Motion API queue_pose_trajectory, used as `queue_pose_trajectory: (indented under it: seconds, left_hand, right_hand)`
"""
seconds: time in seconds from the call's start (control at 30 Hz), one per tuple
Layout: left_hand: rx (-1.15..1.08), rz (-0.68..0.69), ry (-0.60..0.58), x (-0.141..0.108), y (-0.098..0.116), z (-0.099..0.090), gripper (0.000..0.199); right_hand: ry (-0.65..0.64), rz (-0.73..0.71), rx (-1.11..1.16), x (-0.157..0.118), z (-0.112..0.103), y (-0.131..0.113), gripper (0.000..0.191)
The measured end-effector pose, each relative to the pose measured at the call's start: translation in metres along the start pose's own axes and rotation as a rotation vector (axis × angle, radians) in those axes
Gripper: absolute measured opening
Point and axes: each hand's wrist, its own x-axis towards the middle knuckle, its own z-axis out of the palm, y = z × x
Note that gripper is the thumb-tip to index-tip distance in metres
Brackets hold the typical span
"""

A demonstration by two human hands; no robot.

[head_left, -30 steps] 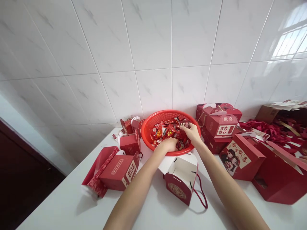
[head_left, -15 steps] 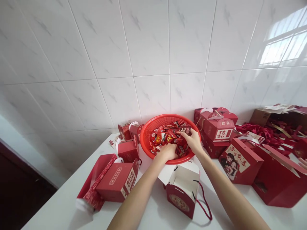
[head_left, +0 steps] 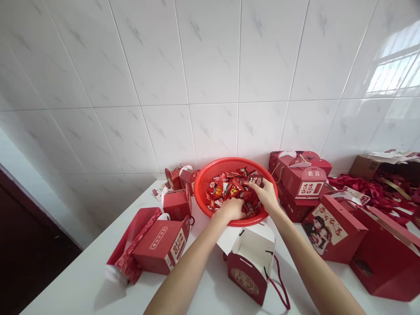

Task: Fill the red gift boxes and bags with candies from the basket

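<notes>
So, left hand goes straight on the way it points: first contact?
Wrapped candies in the red basket, right ahead of the left hand. Fingertips look partly hidden, so it's probably touching some already; depth unclear.

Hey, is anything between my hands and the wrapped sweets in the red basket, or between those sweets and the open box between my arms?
Nothing visible blocks the hands: the left hand is among the wrapped sweets, the right hand holds one. Towards the open box, the red basket's near rim stands between.
</notes>
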Motion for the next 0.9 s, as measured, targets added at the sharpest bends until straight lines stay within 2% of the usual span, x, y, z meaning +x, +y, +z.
queue_pose_trajectory:
  seconds: [0.33, 0.4, 0.57, 0.7, 0.8, 0.9]
  left_hand:
    - [0.013, -0.019, -0.130, 0.014, -0.003, -0.022, 0.031]
    - [0.013, -0.026, -0.093, 0.018, -0.005, -0.024, 0.029]
    - [0.021, -0.043, 0.090, 0.030, -0.007, -0.024, 0.024]
    - [0.023, -0.029, 0.190, 0.049, -0.009, -0.032, 0.026]
    - [-0.008, 0.024, 0.214, 0.071, -0.007, -0.040, 0.032]
    - [-0.029, 0.119, 0.173, 0.090, 0.000, -0.042, 0.029]
  right_hand:
    - [0.001, 0.077, 0.214, 0.024, 0.013, -0.007, 0.024]
    - [0.005, 0.087, 0.244, 0.025, 0.013, -0.008, 0.025]
    - [0.070, 0.107, 0.306, 0.029, 0.013, -0.006, 0.026]
    - [0.113, 0.119, 0.350, 0.032, 0.016, -0.005, 0.025]
    - [0.132, 0.114, 0.379, 0.034, 0.018, -0.005, 0.025]
    - [0.172, 0.103, 0.395, 0.038, 0.017, -0.004, 0.025]
